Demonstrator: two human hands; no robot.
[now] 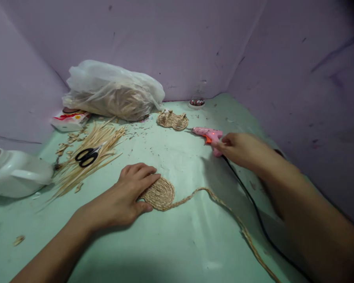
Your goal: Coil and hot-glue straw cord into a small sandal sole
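A coiled oval mat of braided straw [161, 193] lies flat on the table. My left hand [137, 190] grips its left end, the fingers over the far side and the thumb at the near edge. From the mat a loose braid [205, 189] runs off to the lower right. Off to the right, my right hand [238, 147] is closed on the handle of a pink glue gun [206, 133] with an orange trigger and a small red light. The gun's nozzle points left, close to a second braided straw piece [173, 120].
Black-handled scissors [87, 157] rest on loose straw strips [76, 173] at left. A white jug [23, 173] lies nearby, with a small box [70, 120] and a stuffed plastic bag [115, 92] behind. A small dish of beads [196, 103] sits by the wall. The gun's black cord [253, 202] trails right.
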